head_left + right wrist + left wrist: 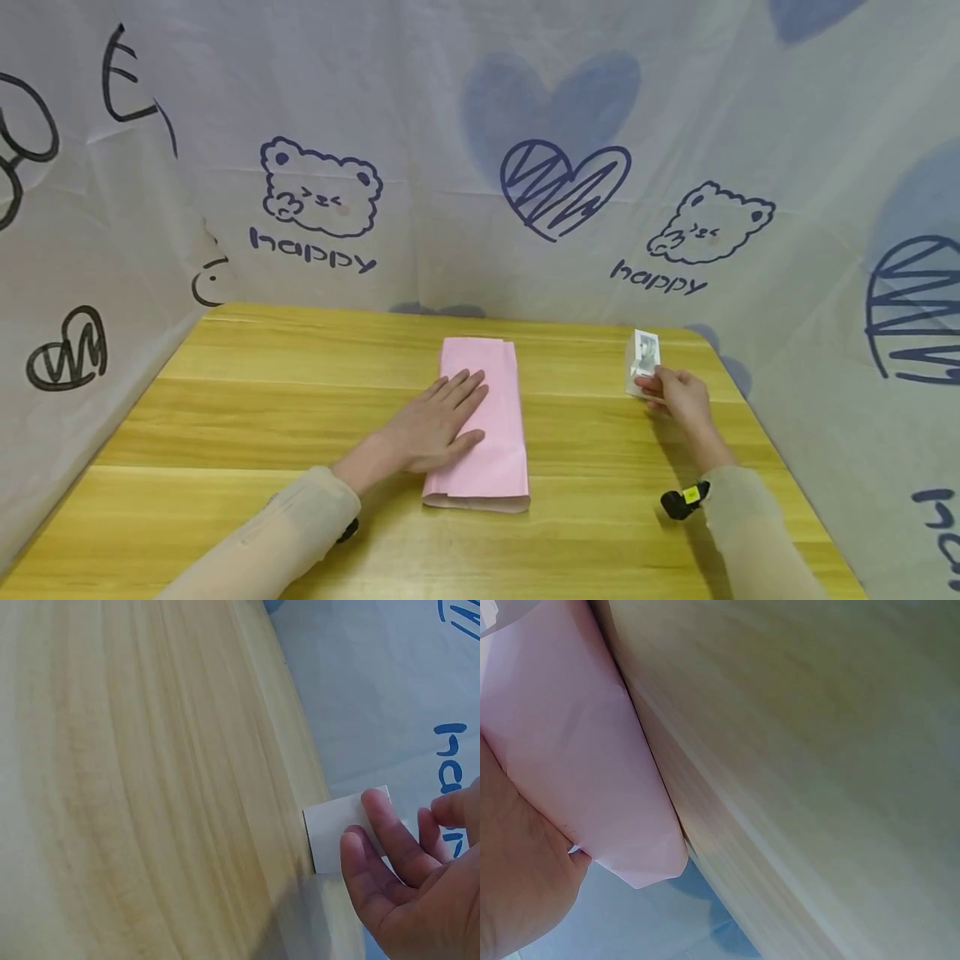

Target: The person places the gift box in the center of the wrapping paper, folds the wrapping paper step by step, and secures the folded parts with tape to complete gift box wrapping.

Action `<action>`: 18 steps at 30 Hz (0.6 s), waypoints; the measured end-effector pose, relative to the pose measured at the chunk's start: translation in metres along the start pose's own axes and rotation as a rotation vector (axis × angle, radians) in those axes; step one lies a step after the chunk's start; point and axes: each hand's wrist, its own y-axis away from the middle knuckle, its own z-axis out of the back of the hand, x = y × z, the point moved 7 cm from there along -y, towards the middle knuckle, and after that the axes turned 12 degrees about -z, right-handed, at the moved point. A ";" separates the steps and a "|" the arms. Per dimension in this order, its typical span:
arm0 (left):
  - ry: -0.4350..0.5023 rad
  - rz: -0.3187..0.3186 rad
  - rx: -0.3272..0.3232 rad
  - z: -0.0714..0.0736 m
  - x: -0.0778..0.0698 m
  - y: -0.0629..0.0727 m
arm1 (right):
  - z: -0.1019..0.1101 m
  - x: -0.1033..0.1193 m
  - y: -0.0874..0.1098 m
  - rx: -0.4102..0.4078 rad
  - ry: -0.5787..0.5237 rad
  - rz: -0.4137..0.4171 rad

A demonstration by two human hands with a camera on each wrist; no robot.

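Observation:
A long folded piece of pink paper (487, 417) lies on the wooden table, with a rounded fold at its near end. Flat on its left side rests my left hand (438, 425), fingers spread and straight. In the left wrist view, part of that hand (525, 855) shows against the pink paper (585, 750). Over at the far right, my right hand (678, 400) holds a small white box (647, 350) with a grey picture on its face. From the right wrist, the bent fingers (382, 825) touch the white side of the box (330, 832).
The wooden table (300, 392) reaches back to a pale cloth (435, 208) printed with hearts, bears and lettering. More cloth hangs along the left and right sides. A black wrist device with a yellow patch (684, 500) is at the right sleeve.

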 end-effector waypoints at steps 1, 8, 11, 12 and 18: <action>0.000 -0.001 0.002 0.000 0.000 0.000 | 0.000 -0.001 0.001 -0.010 0.004 0.003; -0.001 -0.006 -0.010 -0.002 0.000 -0.001 | 0.001 -0.002 0.003 -0.033 -0.021 0.062; 0.001 -0.006 -0.017 -0.002 0.000 -0.001 | 0.002 -0.003 0.003 -0.019 -0.041 0.072; 0.003 -0.006 -0.018 -0.002 0.000 -0.001 | 0.002 -0.004 0.003 -0.013 -0.052 0.073; 0.010 -0.004 -0.025 -0.001 0.000 -0.001 | 0.000 -0.012 0.001 0.063 -0.097 0.060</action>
